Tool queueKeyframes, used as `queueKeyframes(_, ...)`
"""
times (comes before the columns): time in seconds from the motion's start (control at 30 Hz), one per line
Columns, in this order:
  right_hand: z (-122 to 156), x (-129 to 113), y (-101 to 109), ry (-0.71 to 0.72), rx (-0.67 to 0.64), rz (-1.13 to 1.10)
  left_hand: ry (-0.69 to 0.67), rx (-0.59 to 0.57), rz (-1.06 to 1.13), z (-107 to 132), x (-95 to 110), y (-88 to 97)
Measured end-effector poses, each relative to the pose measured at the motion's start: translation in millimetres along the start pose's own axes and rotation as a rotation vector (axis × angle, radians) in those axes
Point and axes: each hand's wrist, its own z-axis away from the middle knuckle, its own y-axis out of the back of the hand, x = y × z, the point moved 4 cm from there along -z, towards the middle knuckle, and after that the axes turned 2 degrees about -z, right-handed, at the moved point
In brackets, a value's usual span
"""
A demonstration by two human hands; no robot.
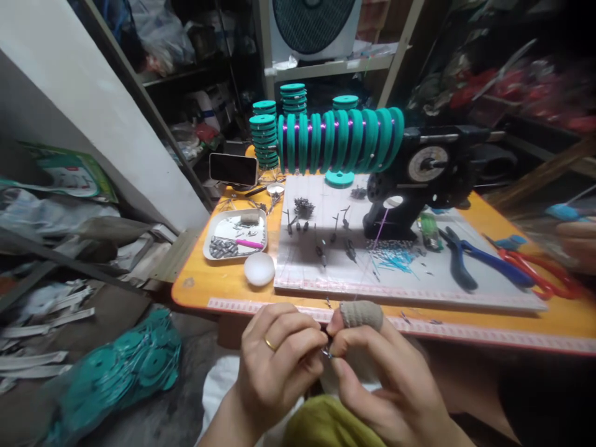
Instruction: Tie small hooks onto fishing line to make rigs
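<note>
We note left hand [279,357] and right hand [377,372] both pinched on a small metal piece [328,353], cloth guard [361,315] on one right fingertip, orange table [205,287] just beyond

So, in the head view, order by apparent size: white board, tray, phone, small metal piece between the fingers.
1. white board
2. tray
3. phone, farther away, so its rank is unsure
4. small metal piece

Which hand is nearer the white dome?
Left. Both hands pinch a small metal piece, the left hand just in front of the white dome, the right hand farther right.
</note>
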Motion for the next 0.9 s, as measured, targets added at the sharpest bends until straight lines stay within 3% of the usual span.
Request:
queueKeyframes(0.1,2,1,-7,0.025,-0.035,0.012,0.051,0.037,-0.067,4,-21,17.1)
queueKeyframes(0.2,3,2,-10,0.05,-0.058,0.016,0.177,0.1,-0.281,-1,-60,44.1)
queueKeyframes(0.27,4,4,-10,0.064,-0.054,0.017,0.262,-0.01,-0.42,-10,-91,55.0)
queueKeyframes(0.33,5,7,-9,0.059,-0.05,0.021,0.265,-0.124,-0.451,-23,-119,58.7)
queueKeyframes(0.43,6,10,-6,0.067,-0.052,0.024,0.207,-0.299,-0.452,-44,-148,49.6)
queueKeyframes(0.53,8,11,-3,0.069,-0.05,0.032,0.129,-0.426,-0.405,-61,-163,34.9)
queueKeyframes(0.6,9,11,-1,0.054,-0.033,0.029,0.098,-0.447,-0.375,-70,-165,32.1)
queueKeyframes(0.7,11,14,1,0.005,0.031,0.001,0.109,-0.339,-0.371,-75,-152,45.2)
queueKeyframes(0.83,10,21,-2,-0.041,0.112,-0.05,0.184,0.024,-0.348,-52,-94,69.6)
queueKeyframes(0.87,8,23,-3,-0.062,0.142,-0.067,0.238,0.179,-0.17,-40,-76,71.5)
queueKeyframes(0.9,6,24,-4,-0.091,0.183,-0.096,0.305,0.26,0.012,-26,-59,66.6)
